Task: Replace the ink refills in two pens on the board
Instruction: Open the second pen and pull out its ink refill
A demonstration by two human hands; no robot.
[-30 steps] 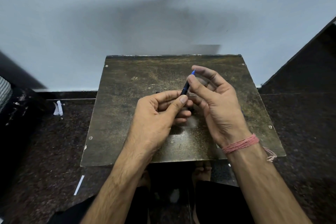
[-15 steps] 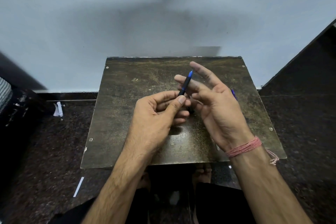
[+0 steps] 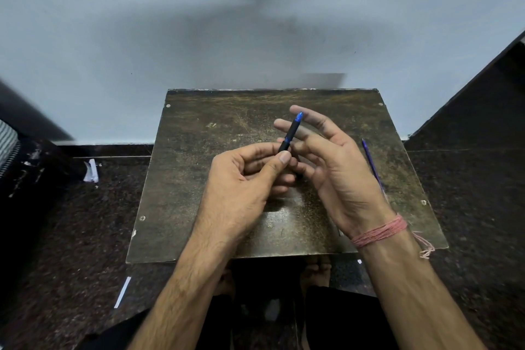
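Observation:
A dark, worn board [image 3: 199, 167] lies on the floor against the wall. Above its middle my left hand [image 3: 244, 182] pinches a black pen with a blue tip [image 3: 290, 133] between thumb and fingers, the blue end pointing up and away. My right hand [image 3: 338, 167] is just right of the pen with its fingers spread and the palm turned inward, holding nothing. A thin blue refill [image 3: 372, 165] lies on the board to the right, partly hidden behind my right hand.
The board's far edge touches a pale wall [image 3: 255, 23]. Dark speckled stone floor [image 3: 71, 236] surrounds it, with white paper scraps [image 3: 91, 171] at the left and a white strip [image 3: 122, 292] near my left forearm. My feet show under the board's near edge.
My right hand has let go of the pen's upper end and opened its fingers. The left hand keeps its grip on the pen. The refill on the right has come into view.

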